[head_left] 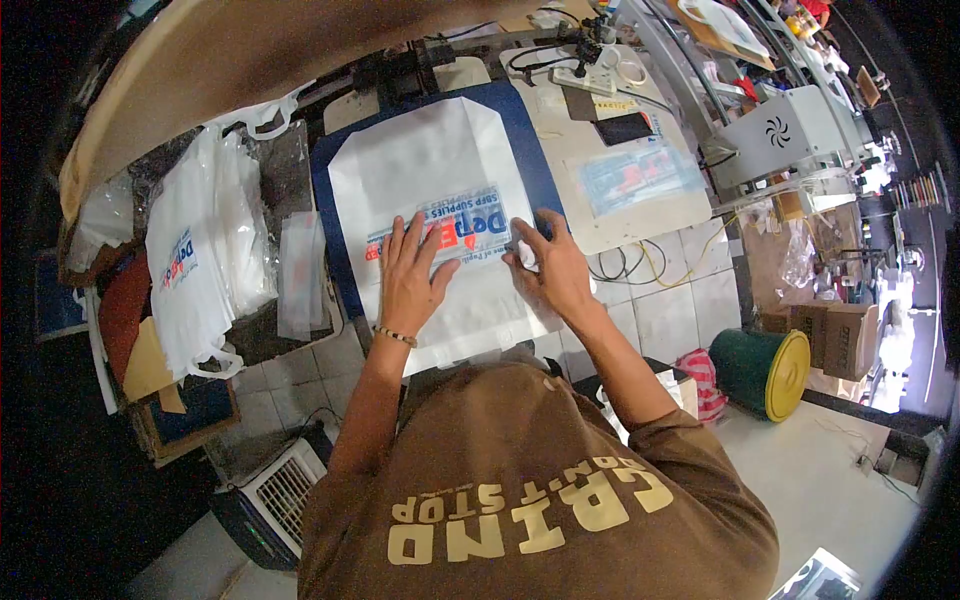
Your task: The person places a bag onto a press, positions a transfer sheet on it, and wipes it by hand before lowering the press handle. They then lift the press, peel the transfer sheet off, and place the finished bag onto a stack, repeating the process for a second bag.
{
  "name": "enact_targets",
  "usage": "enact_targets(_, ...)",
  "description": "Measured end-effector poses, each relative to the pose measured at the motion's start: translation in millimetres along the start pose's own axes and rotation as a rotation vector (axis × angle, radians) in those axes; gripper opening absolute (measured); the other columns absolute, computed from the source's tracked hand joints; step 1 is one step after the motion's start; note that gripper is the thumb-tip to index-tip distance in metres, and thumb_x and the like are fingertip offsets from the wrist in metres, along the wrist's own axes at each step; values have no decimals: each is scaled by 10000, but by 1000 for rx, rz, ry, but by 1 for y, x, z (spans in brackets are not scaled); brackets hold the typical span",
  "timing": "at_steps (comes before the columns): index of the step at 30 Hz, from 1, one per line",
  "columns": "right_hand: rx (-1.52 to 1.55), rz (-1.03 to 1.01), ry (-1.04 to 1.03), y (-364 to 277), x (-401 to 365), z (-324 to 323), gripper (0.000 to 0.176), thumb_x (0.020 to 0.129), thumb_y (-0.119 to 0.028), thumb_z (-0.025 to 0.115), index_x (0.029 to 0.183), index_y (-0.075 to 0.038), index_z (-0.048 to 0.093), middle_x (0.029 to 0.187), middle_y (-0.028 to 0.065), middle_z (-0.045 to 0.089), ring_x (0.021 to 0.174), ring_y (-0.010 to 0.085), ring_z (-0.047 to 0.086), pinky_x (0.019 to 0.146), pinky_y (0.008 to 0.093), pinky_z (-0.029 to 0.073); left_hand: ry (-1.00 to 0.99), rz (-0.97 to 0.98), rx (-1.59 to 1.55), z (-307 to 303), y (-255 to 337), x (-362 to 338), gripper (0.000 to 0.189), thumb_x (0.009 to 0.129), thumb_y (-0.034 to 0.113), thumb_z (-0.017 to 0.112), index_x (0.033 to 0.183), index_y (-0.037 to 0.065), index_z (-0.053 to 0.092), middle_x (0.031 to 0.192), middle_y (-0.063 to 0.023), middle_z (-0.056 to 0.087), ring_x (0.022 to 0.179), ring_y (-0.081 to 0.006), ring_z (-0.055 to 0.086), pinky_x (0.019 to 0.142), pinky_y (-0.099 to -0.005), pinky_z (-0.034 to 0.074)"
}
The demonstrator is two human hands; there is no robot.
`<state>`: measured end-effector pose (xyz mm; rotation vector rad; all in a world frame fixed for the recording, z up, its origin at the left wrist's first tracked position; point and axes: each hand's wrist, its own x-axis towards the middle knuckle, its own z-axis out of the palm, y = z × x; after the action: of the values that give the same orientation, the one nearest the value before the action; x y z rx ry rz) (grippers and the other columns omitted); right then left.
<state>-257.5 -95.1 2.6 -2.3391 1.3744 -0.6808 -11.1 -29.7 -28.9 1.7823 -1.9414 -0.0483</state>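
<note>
Touching the flat, white, blue-and-red-printed bag (425, 150) on the dark-blue rectangular board (534, 165) with spread, empty left fingers (413, 238); pinching a small white object (527, 257) between right fingers (532, 237). Cannot see inside the bag.

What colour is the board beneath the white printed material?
Dark blue: the board shows best in the head view.

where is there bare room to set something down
Bare: the white surface right of the brown shirt; a narrow cream table strip between the blue board and clear printed films. Crowded: around the stacked white bags; the board, under the printed bag and left hand.
</note>
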Motion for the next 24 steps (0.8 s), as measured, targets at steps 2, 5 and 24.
enact_targets(2, 16, 78, -16, -4, -2, -6, 496, 841, -295, 791, 1296, -141, 668, 1354, 248, 545, 1057, 421, 650, 853, 458, 562, 68, -23, -16, -8, -1, 3, 564, 911, 356, 739, 1385, 84, 599, 1494, -201, 486, 1402, -440, 417, 1132, -573, 331)
enact_targets(5, 45, 160, -12, -5, -10, -11, 477, 828, -237, 791, 1275, -133, 662, 1310, 232, 557, 1045, 415, 652, 842, 461, 559, 384, -112, 110, -13, -37, -1, 474, 908, 321, 756, 1255, 19, 641, 1203, -225, 617, 1183, -424, 557, 997, -551, 437)
enact_targets(24, 294, 216, 80, 38, -19, 14, 445, 708, -33, 712, 1149, -87, 691, 1069, 176, 649, 1009, 390, 633, 865, 456, 519, 373, -564, -428, -3, -128, 9, 182, 881, 64, 705, 1028, -18, 637, 827, -140, 698, 747, -267, 680, 716, -379, 536)
